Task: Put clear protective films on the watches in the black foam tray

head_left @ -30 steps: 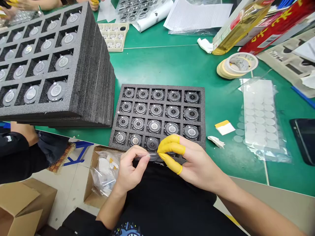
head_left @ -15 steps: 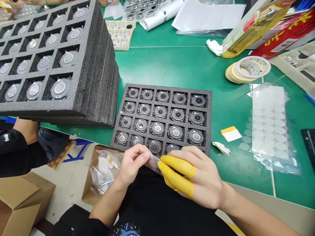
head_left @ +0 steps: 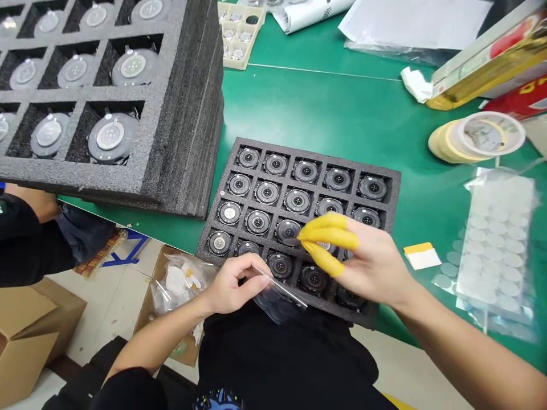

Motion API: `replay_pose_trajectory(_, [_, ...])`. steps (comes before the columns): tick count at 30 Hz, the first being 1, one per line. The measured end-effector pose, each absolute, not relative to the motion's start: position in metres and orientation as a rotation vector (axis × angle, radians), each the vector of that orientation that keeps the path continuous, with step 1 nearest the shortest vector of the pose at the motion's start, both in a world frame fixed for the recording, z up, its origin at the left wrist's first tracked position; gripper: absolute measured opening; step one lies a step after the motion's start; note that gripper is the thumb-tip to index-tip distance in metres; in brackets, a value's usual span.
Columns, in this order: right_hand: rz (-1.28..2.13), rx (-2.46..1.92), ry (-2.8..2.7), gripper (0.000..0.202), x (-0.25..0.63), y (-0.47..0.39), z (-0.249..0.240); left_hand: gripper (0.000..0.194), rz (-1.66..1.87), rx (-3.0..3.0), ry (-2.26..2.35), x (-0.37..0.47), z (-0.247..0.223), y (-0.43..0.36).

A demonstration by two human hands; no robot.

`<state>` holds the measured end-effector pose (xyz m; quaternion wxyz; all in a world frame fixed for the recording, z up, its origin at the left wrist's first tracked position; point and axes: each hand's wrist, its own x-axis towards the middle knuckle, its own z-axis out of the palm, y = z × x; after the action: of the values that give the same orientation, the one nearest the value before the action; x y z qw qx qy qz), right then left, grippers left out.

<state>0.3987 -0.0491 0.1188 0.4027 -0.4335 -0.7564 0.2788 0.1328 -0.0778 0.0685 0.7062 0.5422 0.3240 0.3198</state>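
My left hand [head_left: 241, 285] pinches the edge of a clear plastic sheet [head_left: 280, 302] above the near edge of a dark grey foam tray [head_left: 395, 185]. Round black watch back covers [head_left: 305, 169] sit in the tray's square pockets, some with a pale disc at the centre. My right hand [head_left: 363, 250] wears yellow finger cots. Its fingertips close on a small clear round film [head_left: 293, 242] over a watch back cover in the middle of the tray. Whether the film touches that cover, I cannot tell. The right hand hides several pockets.
At left rises a tall stack of foam trays [head_left: 183, 114] with more round parts. Tape rolls [head_left: 476, 136] and a bagged sheet of round stickers [head_left: 496, 245] lie at right. A yellow-and-white paper piece [head_left: 422, 256] is nearby. Below the table edge stands a cardboard box [head_left: 149, 307] with plastic waste.
My right hand has parted from my left and moved out over the tray with the small round film. My left hand still holds the clear sheet. The whole view has shifted.
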Motion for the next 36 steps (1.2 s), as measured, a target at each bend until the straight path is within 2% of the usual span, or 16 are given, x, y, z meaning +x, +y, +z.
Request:
replay_pose_trajectory(6, [0.977, -1.187, -2.184, 0.013, 0.397, 0.01, 0.101, 0.026, 0.814, 1.391, 0.703, 0.139, 0.062, -0.078])
replay_pose_trajectory(17, [1.169, -1.138, -2.406, 0.014, 0.38, 0.057, 0.1, 0.022, 0.886, 1.331, 0.751, 0.142, 0.061, -0.081])
replay_pose_trajectory(23, [1.202, -1.182, -2.423, 0.012, 0.375, 0.057, 0.095, 0.016, 0.887, 1.411, 0.752, 0.143, 0.063, -0.079])
replay_pose_trajectory(36, [1.173, -1.235, -2.469, 0.025, 0.372, 0.061, 0.089, 0.007, 0.9, 1.426, 0.722, 0.145, 0.06, -0.08])
